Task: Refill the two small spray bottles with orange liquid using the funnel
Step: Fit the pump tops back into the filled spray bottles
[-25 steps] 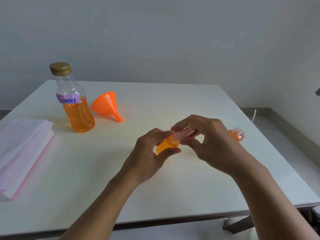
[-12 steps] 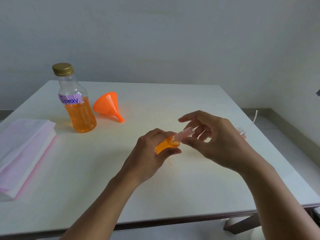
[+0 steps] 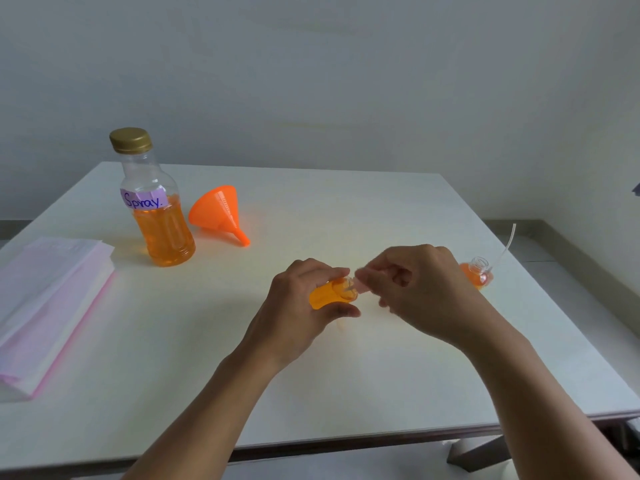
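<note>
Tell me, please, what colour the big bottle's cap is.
Gold, on the big bottle's cap, seen in the head view.

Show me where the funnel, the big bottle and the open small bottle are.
funnel [image 3: 217, 210], head view, on its cone.
big bottle [image 3: 165, 237], head view, on its liquid-filled body.
open small bottle [image 3: 479, 264], head view, on its neck.

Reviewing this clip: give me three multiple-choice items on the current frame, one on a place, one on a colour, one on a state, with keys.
1. Where does the funnel lie?
A. right of the big bottle
B. on the paper stack
C. in the right hand

2. What colour is the big bottle's cap?
A. white
B. orange
C. gold

3. The small bottle at the table's right edge is:
A. capped
B. open at the neck
C. held

Key: 1 A, it lies beside it on the table; 2 C, metallic gold; 3 B, bare threaded neck shows.
</note>
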